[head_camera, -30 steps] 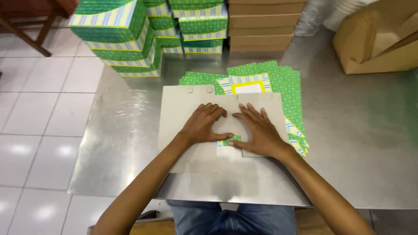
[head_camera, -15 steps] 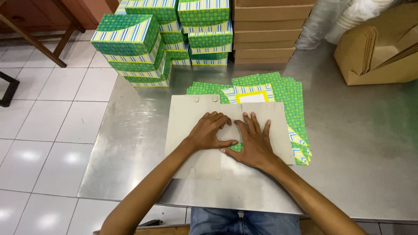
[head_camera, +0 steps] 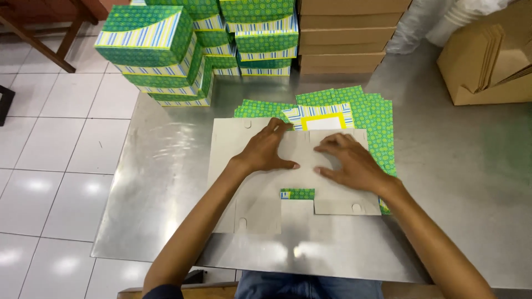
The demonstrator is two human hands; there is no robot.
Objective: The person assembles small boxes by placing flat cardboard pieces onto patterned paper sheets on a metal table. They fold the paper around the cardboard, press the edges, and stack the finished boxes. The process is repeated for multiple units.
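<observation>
A flat, unfolded cardboard box blank (head_camera: 244,182) lies grey side up on the steel table (head_camera: 443,182). My left hand (head_camera: 267,150) presses on its middle, fingers spread toward the far edge. My right hand (head_camera: 350,164) rests flat on the blank's right part, fingers pointing left. Under the blank lies a pile of flat green patterned box blanks (head_camera: 372,113), showing at the far side and right edge. A green strip shows through the notch at the blank's near edge.
Stacks of assembled green and striped boxes (head_camera: 155,52) stand at the table's far left. Plain brown cartons (head_camera: 349,33) are piled behind. An open brown cardboard box (head_camera: 487,66) sits at the far right. White tiled floor lies to the left.
My left hand has slid toward the blank's far edge and my hands have moved apart. The view has come closer and shifted a little.
</observation>
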